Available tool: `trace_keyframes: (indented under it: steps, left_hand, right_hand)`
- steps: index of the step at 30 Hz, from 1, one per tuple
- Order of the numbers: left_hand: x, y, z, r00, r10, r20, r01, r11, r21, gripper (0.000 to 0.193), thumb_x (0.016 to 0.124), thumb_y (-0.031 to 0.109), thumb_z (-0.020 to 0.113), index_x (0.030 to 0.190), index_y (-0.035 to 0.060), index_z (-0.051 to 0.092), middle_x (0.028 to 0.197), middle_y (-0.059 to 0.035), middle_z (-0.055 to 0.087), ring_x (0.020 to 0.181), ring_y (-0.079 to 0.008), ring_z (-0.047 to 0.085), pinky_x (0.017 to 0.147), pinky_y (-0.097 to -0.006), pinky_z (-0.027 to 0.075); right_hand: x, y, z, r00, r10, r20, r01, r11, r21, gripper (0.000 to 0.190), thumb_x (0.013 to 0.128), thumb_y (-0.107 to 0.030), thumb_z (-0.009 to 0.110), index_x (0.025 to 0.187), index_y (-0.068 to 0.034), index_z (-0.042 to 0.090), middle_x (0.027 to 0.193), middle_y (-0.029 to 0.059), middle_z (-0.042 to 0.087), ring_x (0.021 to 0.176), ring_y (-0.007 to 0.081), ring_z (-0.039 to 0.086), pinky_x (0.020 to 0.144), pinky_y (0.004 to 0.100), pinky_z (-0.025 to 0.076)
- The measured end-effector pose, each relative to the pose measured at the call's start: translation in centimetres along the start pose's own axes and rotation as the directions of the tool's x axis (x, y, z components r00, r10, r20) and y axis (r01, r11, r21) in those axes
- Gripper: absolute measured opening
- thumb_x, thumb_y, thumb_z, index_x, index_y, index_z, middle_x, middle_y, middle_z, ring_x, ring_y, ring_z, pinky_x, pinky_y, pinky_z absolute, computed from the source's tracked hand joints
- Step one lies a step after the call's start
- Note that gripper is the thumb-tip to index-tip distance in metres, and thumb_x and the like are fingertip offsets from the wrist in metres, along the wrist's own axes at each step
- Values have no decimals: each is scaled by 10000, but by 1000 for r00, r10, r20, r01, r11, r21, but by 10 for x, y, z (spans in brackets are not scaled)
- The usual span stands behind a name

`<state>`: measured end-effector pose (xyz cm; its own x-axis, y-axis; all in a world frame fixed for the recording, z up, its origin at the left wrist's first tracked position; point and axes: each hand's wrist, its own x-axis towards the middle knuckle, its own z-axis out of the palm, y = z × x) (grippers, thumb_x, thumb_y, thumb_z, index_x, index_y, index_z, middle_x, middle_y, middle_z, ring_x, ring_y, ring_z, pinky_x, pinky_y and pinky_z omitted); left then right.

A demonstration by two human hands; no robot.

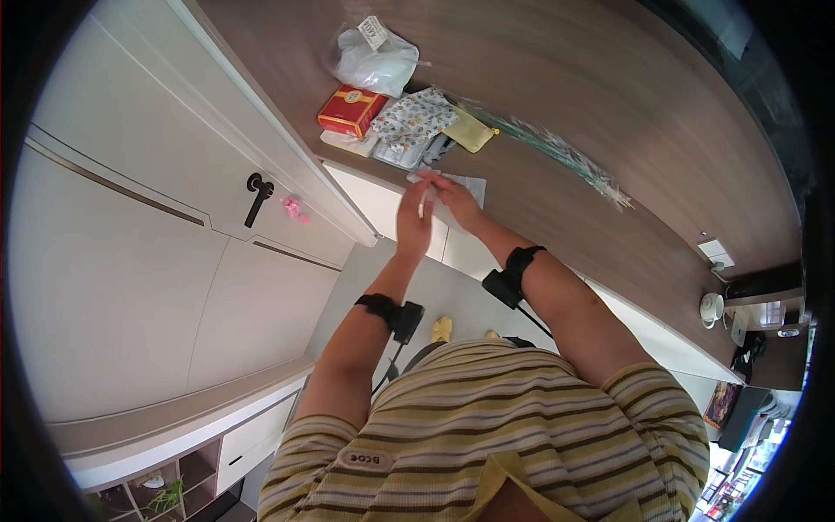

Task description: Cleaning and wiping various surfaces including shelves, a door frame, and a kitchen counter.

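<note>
Both my hands meet over the front edge of a wood-grain counter (pixel 522 176), at a thin translucent plastic bag (pixel 450 212). My left hand (pixel 415 215) is raised with its fingertips at the bag's upper end. My right hand (pixel 455 198) has its fingers pinched on the bag, which hangs below it. A pale sheet (pixel 474 189) lies on the counter just behind my right hand. Beyond my hands are a patterned cloth (pixel 415 119), a clear plastic packet (pixel 396 155) and a yellow pouch (pixel 471 130). My fingertips partly hide the bag.
A red box (pixel 352 111) and a white plastic bag (pixel 377 62) stand at the back left. A long plastic-wrapped bundle (pixel 554 151) lies along the wall. A white mug (pixel 711 309) stands far right. On the left is a white door with a black handle (pixel 259 196).
</note>
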<state>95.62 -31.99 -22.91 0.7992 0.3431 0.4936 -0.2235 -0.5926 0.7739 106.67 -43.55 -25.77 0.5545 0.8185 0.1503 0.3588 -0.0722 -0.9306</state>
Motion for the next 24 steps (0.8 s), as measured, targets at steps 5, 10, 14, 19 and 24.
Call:
trace_keyframes:
  steps: [5, 10, 14, 19, 24]
  left_hand:
    - [-2, 1, 17, 991, -58, 122, 40, 989, 146, 459, 955, 210, 596, 1353, -8, 523, 1423, -198, 492, 1299, -373, 474, 1088, -447, 392]
    - [-7, -10, 14, 947, 138, 291, -276, 814, 512, 513, 905, 190, 608, 1405, 112, 525, 1491, -98, 456, 1338, -331, 438, 1113, -403, 390]
    - [5, -60, -21, 980, 53, 191, -150, 833, 533, 490, 902, 135, 572, 1390, 175, 555, 1448, -89, 514, 1294, -331, 482, 1106, -398, 404]
    - [31, -107, -66, 998, 60, 1, -54, 894, 444, 372, 943, 66, 539, 1295, 148, 625, 1370, -84, 579, 1283, -302, 537, 1128, -411, 404]
    - [56, -163, -103, 996, 47, -69, -3, 847, 531, 350, 971, 62, 504, 1295, 118, 623, 1351, -99, 607, 1287, -283, 541, 1101, -365, 434]
  right_hand:
    - [-8, -18, -1, 919, 335, -209, -158, 796, 585, 615, 930, -116, 468, 1532, -105, 347, 1532, 120, 433, 1392, 221, 410, 1095, 345, 395]
    - [-18, -10, -14, 881, 238, -408, -129, 952, 278, 621, 884, 35, 505, 1481, -108, 413, 1463, 108, 506, 1240, 230, 569, 1003, 322, 482]
    - [-24, -27, -19, 810, 216, -545, -348, 926, -149, 584, 840, 93, 513, 1389, -105, 505, 1342, 106, 595, 1133, 216, 639, 957, 330, 514]
    - [-42, -14, -35, 793, 229, -565, -337, 937, -92, 544, 806, 78, 557, 1318, -104, 550, 1214, 108, 654, 1076, 214, 668, 905, 347, 539]
    - [-47, -15, -38, 850, 153, -505, -251, 959, -132, 528, 788, 104, 557, 1284, -76, 578, 1136, 117, 658, 1085, 214, 665, 909, 324, 534]
